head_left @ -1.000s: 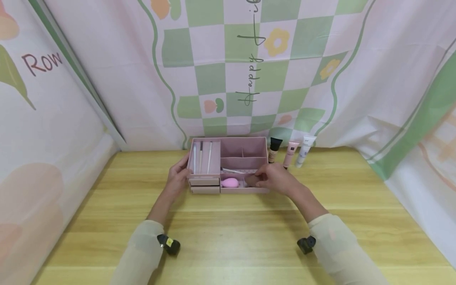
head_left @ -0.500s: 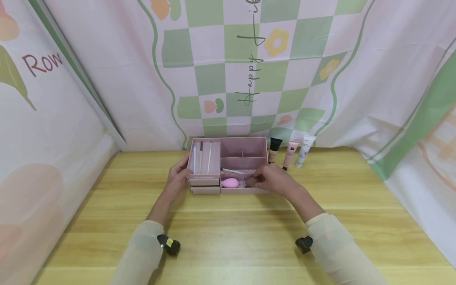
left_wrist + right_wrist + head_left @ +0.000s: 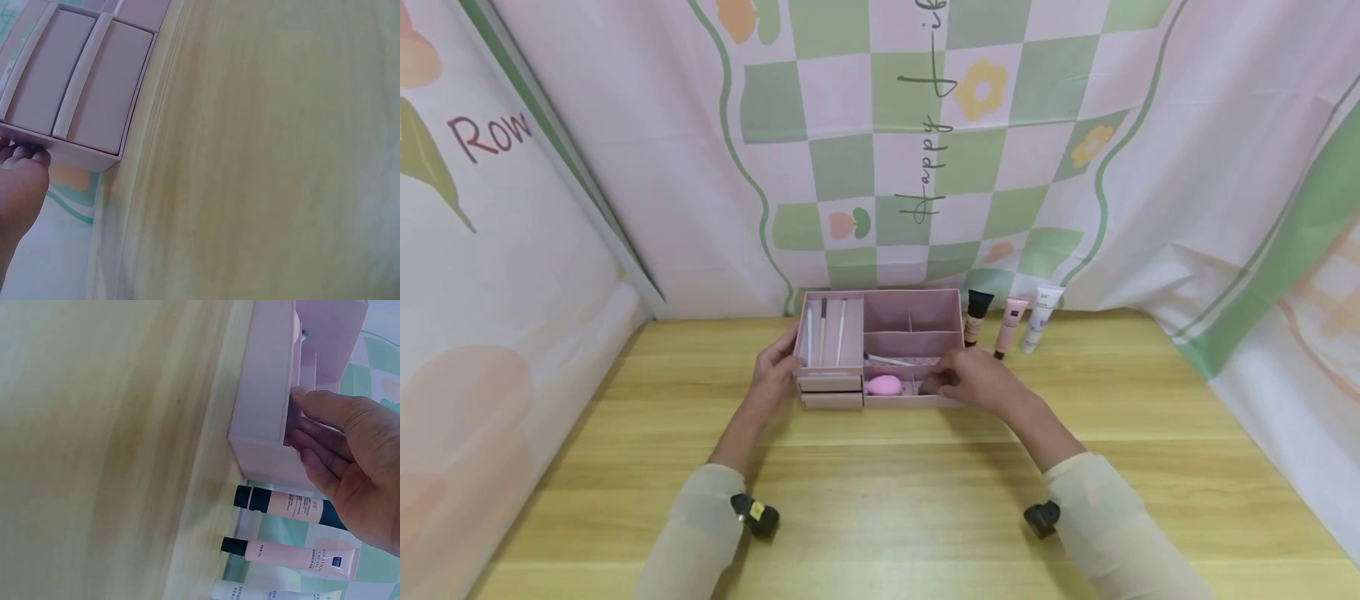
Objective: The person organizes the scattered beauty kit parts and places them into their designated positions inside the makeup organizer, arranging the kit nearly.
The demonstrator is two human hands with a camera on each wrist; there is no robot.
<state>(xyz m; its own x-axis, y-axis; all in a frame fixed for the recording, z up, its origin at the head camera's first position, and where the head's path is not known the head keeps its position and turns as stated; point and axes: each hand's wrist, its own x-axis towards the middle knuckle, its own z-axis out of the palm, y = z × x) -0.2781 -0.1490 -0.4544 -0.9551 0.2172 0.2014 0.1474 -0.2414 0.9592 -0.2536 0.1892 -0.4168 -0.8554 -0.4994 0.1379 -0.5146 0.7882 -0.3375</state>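
A pink desktop organizer (image 3: 912, 343) stands on the table, with two small drawers at its front left. My left hand (image 3: 772, 372) grips its left side, thumb at the front corner and fingers against the side wall. My right hand (image 3: 981, 379) reaches into the front right compartment. Between its thumb and fingers is a brown rounded item (image 3: 928, 384), mostly hidden by the hand and the compartment wall. A pink teardrop makeup sponge (image 3: 884, 385) lies in the compartment beside it. Several thin brushes (image 3: 841, 333) lie in the top left tray, and a white stick (image 3: 891, 360) rests behind the sponge.
To the organizer's right stand three tubes: a black-capped beige one (image 3: 978, 317), a pink one (image 3: 1011, 323) and a white one (image 3: 1042, 318). A printed curtain (image 3: 910, 167) hangs close behind. The wooden table (image 3: 880, 500) extends in front.
The brown item has sunk lower into the front right compartment, and less of it shows. My right hand has shifted only slightly. The left hand and the organizer have stayed in place.
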